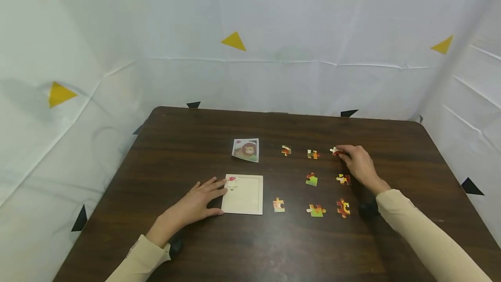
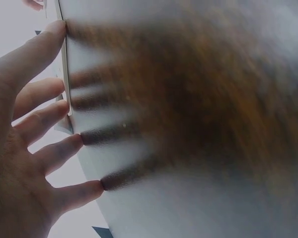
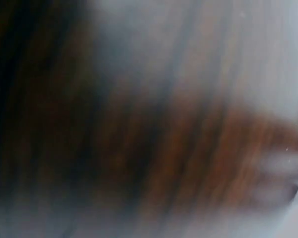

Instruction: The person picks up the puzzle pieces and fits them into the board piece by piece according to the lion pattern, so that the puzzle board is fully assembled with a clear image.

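Note:
A pale square puzzle tray (image 1: 242,201) lies on the table, with one pink-marked jigsaw piece (image 1: 232,183) in its upper left corner. My left hand (image 1: 197,201) rests at the tray's left side, fingers spread and fairly straight; in the left wrist view the thumb (image 2: 44,42) and nearer fingertips touch the tray's edge. At the far right, my right hand (image 1: 361,164) pinches a red and white jigsaw piece (image 1: 335,151) between thumb and index finger, at or just above the tabletop. The right wrist view is mostly blurred tabletop, with only bits of fingers at its right edge.
Several loose jigsaw pieces lie right of the tray, among them a green one (image 1: 312,180), an orange one (image 1: 343,208) and a pale one (image 1: 278,205). Behind the tray is a small lion picture card (image 1: 245,149). White sheeting (image 1: 282,86) surrounds the dark table (image 1: 188,142).

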Motion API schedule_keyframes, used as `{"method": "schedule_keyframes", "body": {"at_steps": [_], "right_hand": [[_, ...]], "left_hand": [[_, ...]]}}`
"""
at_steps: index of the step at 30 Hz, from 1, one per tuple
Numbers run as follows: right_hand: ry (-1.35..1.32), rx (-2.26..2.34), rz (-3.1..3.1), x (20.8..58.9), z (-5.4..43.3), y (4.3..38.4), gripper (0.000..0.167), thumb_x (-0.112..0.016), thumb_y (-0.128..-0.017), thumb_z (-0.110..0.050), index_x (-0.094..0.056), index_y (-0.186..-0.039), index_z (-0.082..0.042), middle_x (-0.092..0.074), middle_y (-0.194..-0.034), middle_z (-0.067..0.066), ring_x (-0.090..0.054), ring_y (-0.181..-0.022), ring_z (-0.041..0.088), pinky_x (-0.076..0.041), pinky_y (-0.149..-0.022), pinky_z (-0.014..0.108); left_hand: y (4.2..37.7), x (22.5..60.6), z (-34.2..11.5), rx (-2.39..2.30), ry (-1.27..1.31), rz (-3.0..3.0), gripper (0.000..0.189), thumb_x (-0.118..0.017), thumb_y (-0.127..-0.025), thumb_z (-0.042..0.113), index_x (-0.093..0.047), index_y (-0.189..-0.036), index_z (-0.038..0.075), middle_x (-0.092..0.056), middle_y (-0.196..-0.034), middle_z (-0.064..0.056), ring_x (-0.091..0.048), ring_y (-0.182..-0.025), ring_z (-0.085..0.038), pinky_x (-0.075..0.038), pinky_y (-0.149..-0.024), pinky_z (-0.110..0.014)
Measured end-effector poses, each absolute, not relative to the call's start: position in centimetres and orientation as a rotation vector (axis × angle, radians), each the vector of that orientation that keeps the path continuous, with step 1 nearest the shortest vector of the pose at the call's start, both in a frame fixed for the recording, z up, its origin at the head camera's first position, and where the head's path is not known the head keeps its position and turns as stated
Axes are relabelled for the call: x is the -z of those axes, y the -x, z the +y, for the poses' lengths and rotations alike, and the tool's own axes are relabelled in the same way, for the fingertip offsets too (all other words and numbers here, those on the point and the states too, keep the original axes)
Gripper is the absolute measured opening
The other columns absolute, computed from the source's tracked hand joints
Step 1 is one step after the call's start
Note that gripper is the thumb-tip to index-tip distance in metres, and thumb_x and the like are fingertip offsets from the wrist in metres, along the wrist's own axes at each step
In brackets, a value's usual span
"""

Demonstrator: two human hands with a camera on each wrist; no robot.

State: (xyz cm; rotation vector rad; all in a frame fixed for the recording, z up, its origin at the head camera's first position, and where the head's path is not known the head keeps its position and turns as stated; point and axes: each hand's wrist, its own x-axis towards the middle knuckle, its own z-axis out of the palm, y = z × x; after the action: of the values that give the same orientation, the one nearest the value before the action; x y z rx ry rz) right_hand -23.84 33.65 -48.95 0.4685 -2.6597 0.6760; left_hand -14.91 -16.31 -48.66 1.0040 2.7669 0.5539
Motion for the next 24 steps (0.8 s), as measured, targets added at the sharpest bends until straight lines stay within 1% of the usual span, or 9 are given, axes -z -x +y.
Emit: {"method": "schedule_keyframes", "body": {"at_steps": [4, 6, 7, 9, 12, 16, 18, 21, 24], "right_hand": [[-0.505, -0.596, -2.706, 48.4, 33.6, 23.5, 0.029, -0.064, -0.09, -0.001, -0.065, -0.12, 0.003, -0.068, -0.105, 0.022, -0.06, -0.084, 0.037, -0.047, -0.061, 0.049], [-0.508, -0.602, -2.752, 48.0, 33.6, 23.4, 0.032, -0.062, -0.093, -0.005, -0.062, -0.124, 0.003, -0.067, -0.108, 0.023, -0.058, -0.092, 0.04, -0.047, -0.068, 0.054], [-0.506, -0.61, -2.78, 47.8, 33.7, 23.3, 0.034, -0.063, -0.094, -0.008, -0.06, -0.126, 0.003, -0.066, -0.11, 0.023, -0.057, -0.094, 0.04, -0.047, -0.07, 0.054], [-0.485, -0.649, -2.828, 47.5, 33.8, 23.2, 0.038, -0.064, -0.093, -0.011, -0.059, -0.129, 0.002, -0.065, -0.113, 0.023, -0.056, -0.096, 0.04, -0.046, -0.071, 0.054], [-0.509, -0.666, -2.842, 47.3, 34.1, 23.2, 0.043, -0.07, -0.088, -0.01, -0.059, -0.128, 0.002, -0.063, -0.117, 0.023, -0.056, -0.099, 0.041, -0.046, -0.075, 0.055], [-0.601, -0.637, -2.782, 47.5, 34.2, 23.5, 0.04, -0.072, -0.083, -0.002, -0.064, -0.122, 0.002, -0.067, -0.111, 0.021, -0.061, -0.094, 0.038, -0.049, -0.075, 0.054], [-0.639, -0.598, -2.746, 47.7, 34.2, 23.6, 0.038, -0.073, -0.082, 0.0, -0.066, -0.119, 0.002, -0.069, -0.105, 0.019, -0.062, -0.087, 0.035, -0.05, -0.069, 0.05], [-0.668, -0.541, -2.702, 48.1, 34.2, 23.5, 0.037, -0.074, -0.08, 0.001, -0.068, -0.116, 0.001, -0.07, -0.1, 0.015, -0.06, -0.08, 0.029, -0.049, -0.062, 0.045], [-0.679, -0.511, -2.674, 48.3, 34.2, 23.4, 0.035, -0.074, -0.08, 0.001, -0.069, -0.114, 0.0, -0.071, -0.099, 0.015, -0.059, -0.078, 0.028, -0.048, -0.06, 0.044]], "left_hand": [[15.0, 48.6, -16.3, -0.548, -1.002, 2.765, 0.064, -0.072, -0.085, 0.038, -0.053, -0.139, 0.009, -0.034, -0.154, -0.008, -0.027, -0.141, -0.037, -0.025, -0.102, -0.07], [15.0, 48.6, -16.3, -0.551, -1.004, 2.764, 0.064, -0.072, -0.085, 0.038, -0.053, -0.139, 0.009, -0.035, -0.154, -0.008, -0.027, -0.141, -0.037, -0.025, -0.102, -0.07], [15.0, 48.6, -16.3, -0.546, -1.006, 2.766, 0.064, -0.072, -0.085, 0.038, -0.053, -0.139, 0.009, -0.035, -0.154, -0.009, -0.027, -0.141, -0.037, -0.025, -0.102, -0.07], [15.0, 48.6, -16.3, -0.554, -1.009, 2.764, 0.064, -0.072, -0.085, 0.038, -0.053, -0.139, 0.009, -0.035, -0.153, -0.008, -0.027, -0.141, -0.037, -0.025, -0.102, -0.07], [15.0, 48.7, -16.3, -0.556, -1.014, 2.769, 0.064, -0.072, -0.085, 0.038, -0.053, -0.138, 0.009, -0.035, -0.153, -0.009, -0.028, -0.141, -0.038, -0.026, -0.101, -0.07], [14.9, 48.7, -16.2, -0.574, -1.012, 2.767, 0.063, -0.072, -0.085, 0.037, -0.053, -0.138, 0.009, -0.035, -0.153, -0.009, -0.028, -0.141, -0.038, -0.026, -0.101, -0.071], [14.9, 48.8, -16.2, -0.575, -1.011, 2.764, 0.063, -0.071, -0.085, 0.038, -0.053, -0.139, 0.009, -0.035, -0.153, -0.009, -0.027, -0.141, -0.038, -0.025, -0.101, -0.071], [14.9, 48.8, -16.3, -0.58, -1.002, 2.758, 0.064, -0.071, -0.085, 0.038, -0.052, -0.139, 0.009, -0.034, -0.154, -0.008, -0.026, -0.141, -0.037, -0.024, -0.102, -0.071], [15.0, 48.8, -16.3, -0.577, -0.997, 2.76, 0.064, -0.072, -0.085, 0.037, -0.052, -0.139, 0.01, -0.034, -0.154, -0.008, -0.026, -0.142, -0.037, -0.024, -0.102, -0.071]]}}
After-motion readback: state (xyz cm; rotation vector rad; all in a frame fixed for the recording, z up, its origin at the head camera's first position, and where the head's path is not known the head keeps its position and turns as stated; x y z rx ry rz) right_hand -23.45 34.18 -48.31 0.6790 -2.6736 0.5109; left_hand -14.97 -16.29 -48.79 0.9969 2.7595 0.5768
